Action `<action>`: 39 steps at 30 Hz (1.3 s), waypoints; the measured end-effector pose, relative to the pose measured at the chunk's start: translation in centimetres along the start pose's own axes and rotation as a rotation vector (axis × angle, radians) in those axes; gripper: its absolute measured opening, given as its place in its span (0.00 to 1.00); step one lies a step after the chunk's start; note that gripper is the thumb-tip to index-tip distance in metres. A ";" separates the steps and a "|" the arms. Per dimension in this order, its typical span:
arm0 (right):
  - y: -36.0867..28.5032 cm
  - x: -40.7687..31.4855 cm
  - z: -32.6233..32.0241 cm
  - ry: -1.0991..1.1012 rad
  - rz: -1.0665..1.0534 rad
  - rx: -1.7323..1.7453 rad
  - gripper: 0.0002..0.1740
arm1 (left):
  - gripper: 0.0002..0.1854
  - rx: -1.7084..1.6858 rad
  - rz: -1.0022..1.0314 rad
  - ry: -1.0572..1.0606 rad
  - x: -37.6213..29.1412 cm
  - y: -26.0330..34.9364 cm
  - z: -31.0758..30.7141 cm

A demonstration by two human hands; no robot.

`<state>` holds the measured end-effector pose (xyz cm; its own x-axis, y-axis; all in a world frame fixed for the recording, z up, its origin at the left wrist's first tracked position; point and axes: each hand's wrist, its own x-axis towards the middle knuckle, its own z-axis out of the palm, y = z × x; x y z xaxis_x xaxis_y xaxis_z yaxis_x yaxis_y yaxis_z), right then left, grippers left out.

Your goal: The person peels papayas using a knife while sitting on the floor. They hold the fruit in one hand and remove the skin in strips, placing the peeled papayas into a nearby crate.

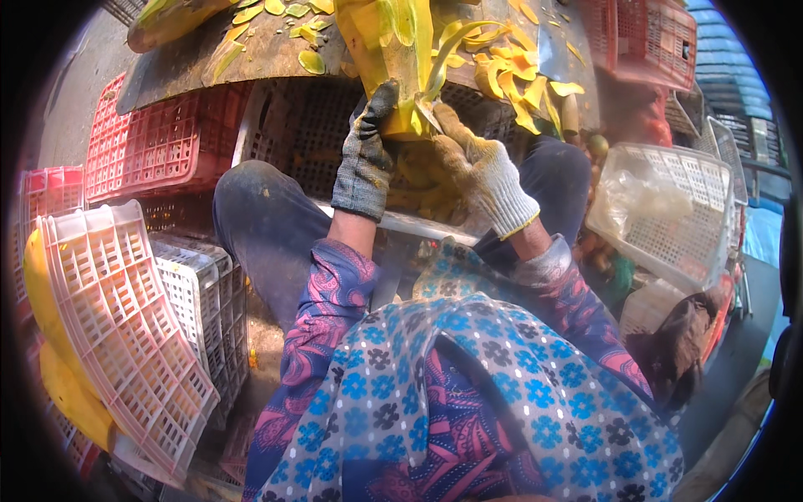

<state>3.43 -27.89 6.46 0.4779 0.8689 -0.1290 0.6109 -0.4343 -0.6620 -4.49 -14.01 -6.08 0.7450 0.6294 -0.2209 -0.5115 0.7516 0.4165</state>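
My left hand (370, 150), in a dark-coated grey work glove, grips the near end of a large yellow fruit (386, 50), partly peeled, its kind unclear. The fruit's far end runs past the top edge of the view. My right hand (480, 166), in a white knitted glove with stained fingers, closes on a small blade (428, 116) at the fruit's right side; its handle is hidden by the fingers. A long strip of peel (448, 53) curls up from the blade. Orange and yellow peelings (517, 78) lie on the wooden board (169, 78) beside the fruit.
Below the board's edge, between my knees, stands a crate (408, 223) with peelings inside. Red crates (141, 147) and pale crates (207, 314) stand at the left, with large yellow fruit (75, 383) behind one. At the right are a white crate (665, 232) holding a plastic bag and a red crate (652, 44).
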 end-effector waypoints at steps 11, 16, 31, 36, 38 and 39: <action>-0.7 5.4 -4.0 0.157 -0.076 -0.018 0.23 | 0.28 -0.067 -0.049 0.042 0.3 0.4 0.3; -1.5 13.6 -3.5 0.123 -0.009 0.172 0.24 | 0.30 0.019 0.039 0.096 -0.4 0.3 1.1; 1.6 -5.8 -2.3 -0.327 0.460 0.460 0.26 | 0.31 0.037 -0.029 0.085 -0.4 1.0 0.6; 3.0 -3.7 -1.5 0.026 0.101 0.194 0.27 | 0.26 -0.002 -0.095 0.086 -1.4 2.3 1.6; 2.9 -2.3 -1.7 0.068 0.153 0.105 0.28 | 0.25 0.061 -0.057 0.052 -2.1 2.7 2.7; 2.8 -1.6 -2.0 0.155 0.087 0.198 0.28 | 0.25 0.170 -0.048 0.199 -2.1 3.1 3.4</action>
<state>5.65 -30.96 6.33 0.6232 0.7772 -0.0874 0.4352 -0.4374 -0.7869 -6.21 -13.65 -1.35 0.6589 0.6330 -0.4064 -0.3857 0.7481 0.5400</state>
